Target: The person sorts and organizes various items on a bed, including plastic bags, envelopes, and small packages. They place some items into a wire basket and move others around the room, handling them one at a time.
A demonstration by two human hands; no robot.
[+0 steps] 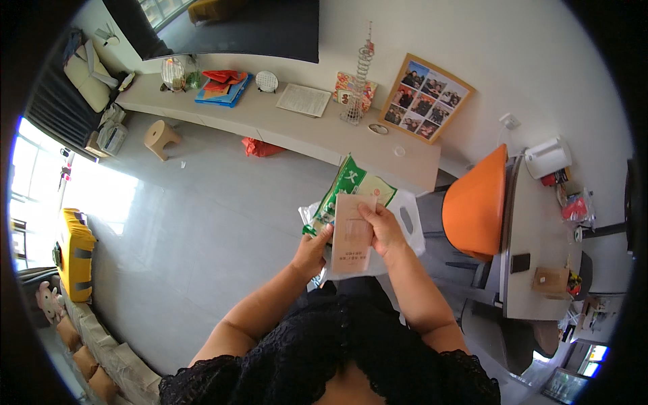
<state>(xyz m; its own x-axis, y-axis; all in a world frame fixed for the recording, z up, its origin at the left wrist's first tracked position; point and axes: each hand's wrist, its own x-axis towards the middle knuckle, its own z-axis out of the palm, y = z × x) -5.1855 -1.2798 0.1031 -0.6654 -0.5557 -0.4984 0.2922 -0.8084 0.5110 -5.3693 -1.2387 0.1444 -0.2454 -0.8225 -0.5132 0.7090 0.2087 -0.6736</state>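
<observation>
In front of my body, my right hand [383,229] is closed on a pale pink flat packet [352,244], its thumb lying across the upper right corner. My left hand [312,251] is closed at the lower left of a green and cream plastic package [348,177], its thumb beside the pink packet's left edge. The green package sits behind the pink packet, which covers its lower part. A white plastic carrier bag [410,214] spreads behind both, with a handle hole on its right side. What hangs inside the bag is hidden.
A long low cabinet [297,133] runs along the wall, bearing a framed photo collage [426,98] and a blue folder [233,94]. To the right, an orange chair [474,206] stands by a desk [533,236]. A small stool [162,137] and a yellow case [77,253] are on the left.
</observation>
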